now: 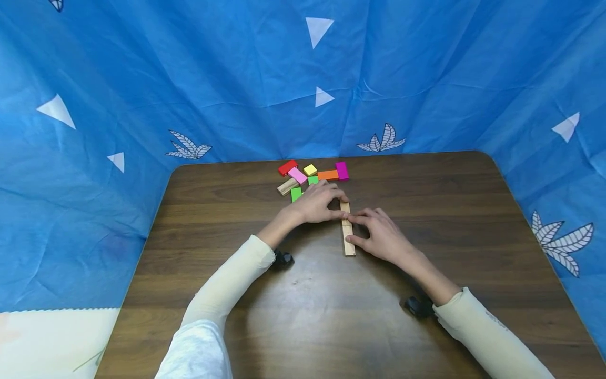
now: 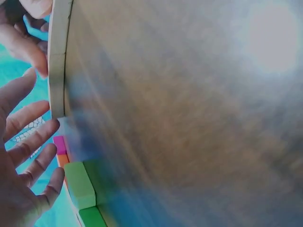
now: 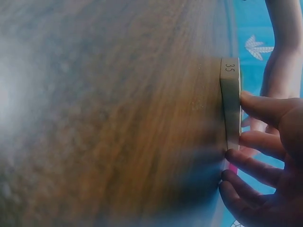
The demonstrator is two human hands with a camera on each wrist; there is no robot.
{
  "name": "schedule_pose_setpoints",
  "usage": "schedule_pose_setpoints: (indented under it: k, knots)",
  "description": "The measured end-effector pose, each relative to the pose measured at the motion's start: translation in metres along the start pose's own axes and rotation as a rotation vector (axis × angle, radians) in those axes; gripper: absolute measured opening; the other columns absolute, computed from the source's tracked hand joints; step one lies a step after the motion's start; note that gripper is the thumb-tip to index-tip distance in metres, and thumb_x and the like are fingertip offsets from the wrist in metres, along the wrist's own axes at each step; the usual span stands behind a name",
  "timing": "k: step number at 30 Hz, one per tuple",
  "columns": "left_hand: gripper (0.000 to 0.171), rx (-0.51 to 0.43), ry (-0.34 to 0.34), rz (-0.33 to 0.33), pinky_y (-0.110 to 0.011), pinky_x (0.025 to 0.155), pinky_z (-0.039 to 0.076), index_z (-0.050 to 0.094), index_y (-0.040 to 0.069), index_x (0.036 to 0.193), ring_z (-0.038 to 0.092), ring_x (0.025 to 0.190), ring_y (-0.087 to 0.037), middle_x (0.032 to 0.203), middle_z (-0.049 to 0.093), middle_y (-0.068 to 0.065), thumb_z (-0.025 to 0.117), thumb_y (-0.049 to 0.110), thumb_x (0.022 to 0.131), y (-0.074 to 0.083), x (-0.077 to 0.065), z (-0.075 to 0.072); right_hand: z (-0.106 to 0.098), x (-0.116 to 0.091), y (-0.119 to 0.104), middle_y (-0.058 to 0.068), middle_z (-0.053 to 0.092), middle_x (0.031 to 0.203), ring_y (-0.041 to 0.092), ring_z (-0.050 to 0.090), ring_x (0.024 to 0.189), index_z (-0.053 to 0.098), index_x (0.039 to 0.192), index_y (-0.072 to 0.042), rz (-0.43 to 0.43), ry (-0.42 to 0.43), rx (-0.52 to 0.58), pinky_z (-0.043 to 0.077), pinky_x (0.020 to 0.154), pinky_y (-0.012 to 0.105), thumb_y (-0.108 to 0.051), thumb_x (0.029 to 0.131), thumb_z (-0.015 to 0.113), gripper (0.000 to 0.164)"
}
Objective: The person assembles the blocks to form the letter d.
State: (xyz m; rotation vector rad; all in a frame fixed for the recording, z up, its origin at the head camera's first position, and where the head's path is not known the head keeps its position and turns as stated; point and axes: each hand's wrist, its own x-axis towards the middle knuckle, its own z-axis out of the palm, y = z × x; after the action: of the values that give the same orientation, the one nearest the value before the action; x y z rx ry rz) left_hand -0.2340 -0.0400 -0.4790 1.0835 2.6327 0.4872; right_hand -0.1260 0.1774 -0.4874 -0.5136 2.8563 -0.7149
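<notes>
A straight row of plain wooden blocks [image 1: 349,245] lies on the table, set end to end. My left hand [image 1: 316,204] is at its far part, with thumb and index finger touching the blocks and the other fingers spread in the left wrist view. Along the nearer part, my right hand [image 1: 380,234] rests its thumb and fingertips on the row from the right. The two hands nearly meet over the middle and hide some of the row. In the right wrist view the near end block [image 3: 230,67] carries the number 35.
Behind the left hand lies a loose group of blocks: red [image 1: 287,167], pink [image 1: 297,176], yellow [image 1: 310,170], orange [image 1: 328,175], magenta [image 1: 342,170], green [image 1: 296,194] and a bare wooden one [image 1: 288,186]. A blue patterned cloth [image 1: 265,79] hangs around the table [image 1: 322,326].
</notes>
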Motion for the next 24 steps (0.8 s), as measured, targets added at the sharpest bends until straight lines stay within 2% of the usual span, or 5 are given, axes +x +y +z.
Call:
schedule_pose_setpoints:
  k: [5, 10, 14, 19, 24]
  knots:
    - [0.045, -0.034, 0.047, 0.001, -0.046, 0.115, 0.043, 0.071, 0.024, 0.139, 0.054, 0.134, -0.023, 0.144, 0.068, 0.002, 0.071, 0.05, 0.102, -0.007, 0.01, -0.008, -0.001, 0.0, 0.001, 0.014, 0.065, 0.149, 0.038, 0.056, 0.132, 0.066, 0.148, -0.012, 0.014, 0.006, 0.0, 0.047, 0.112, 0.06, -0.042, 0.095, 0.083, 0.063]
    - [0.047, -0.048, 0.141, -0.05, -0.045, 0.107, 0.048, 0.069, 0.02, 0.141, 0.054, 0.127, -0.026, 0.146, 0.066, -0.004, 0.072, 0.047, 0.103, -0.018, 0.024, -0.014, -0.002, 0.001, -0.002, 0.015, 0.066, 0.148, 0.039, 0.057, 0.131, 0.066, 0.148, -0.011, 0.005, 0.007, 0.005, 0.046, 0.113, 0.059, -0.042, 0.095, 0.083, 0.063]
    - [0.049, -0.043, 0.188, -0.107, -0.047, 0.107, 0.048, 0.066, 0.02, 0.144, 0.051, 0.13, -0.028, 0.147, 0.062, -0.005, 0.073, 0.045, 0.102, -0.026, 0.036, -0.016, -0.002, 0.001, -0.004, 0.015, 0.067, 0.147, 0.039, 0.057, 0.133, 0.067, 0.147, -0.011, 0.01, 0.003, 0.006, 0.046, 0.114, 0.06, -0.041, 0.095, 0.083, 0.062]
    - [0.055, -0.036, 0.199, -0.179, -0.048, 0.106, 0.042, 0.061, 0.022, 0.148, 0.045, 0.134, -0.029, 0.15, 0.058, -0.004, 0.074, 0.046, 0.1, -0.034, 0.05, -0.019, -0.002, 0.001, -0.004, 0.015, 0.067, 0.147, 0.039, 0.057, 0.134, 0.067, 0.147, -0.011, 0.009, 0.003, 0.001, 0.046, 0.114, 0.059, -0.04, 0.094, 0.084, 0.062]
    - [0.065, -0.011, 0.163, -0.237, -0.049, 0.104, 0.033, 0.059, 0.022, 0.153, 0.041, 0.138, -0.03, 0.155, 0.055, -0.003, 0.076, 0.052, 0.097, -0.038, 0.059, -0.022, -0.003, 0.001, -0.005, 0.015, 0.067, 0.148, 0.04, 0.057, 0.134, 0.067, 0.147, -0.011, 0.008, -0.003, 0.006, 0.046, 0.115, 0.06, -0.04, 0.094, 0.084, 0.063]
